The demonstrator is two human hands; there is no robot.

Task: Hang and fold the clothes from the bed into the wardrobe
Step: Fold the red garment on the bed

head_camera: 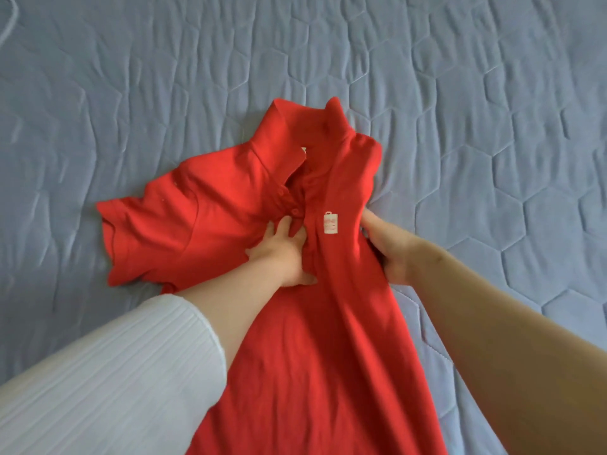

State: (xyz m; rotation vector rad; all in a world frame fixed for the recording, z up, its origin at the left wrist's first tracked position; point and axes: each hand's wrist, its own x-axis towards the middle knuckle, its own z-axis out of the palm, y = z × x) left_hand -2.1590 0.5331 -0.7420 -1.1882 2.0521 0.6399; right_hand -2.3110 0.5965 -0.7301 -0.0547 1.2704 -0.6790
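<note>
Red polo shirt (230, 218) lies front-up on the blue quilted bedspread (492, 126), collar (315, 126) toward 12 o'clock, hem running off frame at 6. One short sleeve (131, 231) is spread out toward 9 o'clock; the other side already looks folded in. A small white chest logo (330, 222) sits near the buttons.

Left hand (282, 254) rests on the chest just below the placket, fingers spread, thumb seemingly nipping a ridge of cloth; it looks more like pinning than gripping. Right hand (391, 247) wraps the shirt's edge at 3 o'clock, fingers hidden under the fabric, apparently clasping the fold.

Likely handling: light, soft, limp knit that creases easily and drags on the quilt rather than sliding. Best holds are probably the shoulder seams or side edges; the collar is stiffer. Wardrobe not in sight.
</note>
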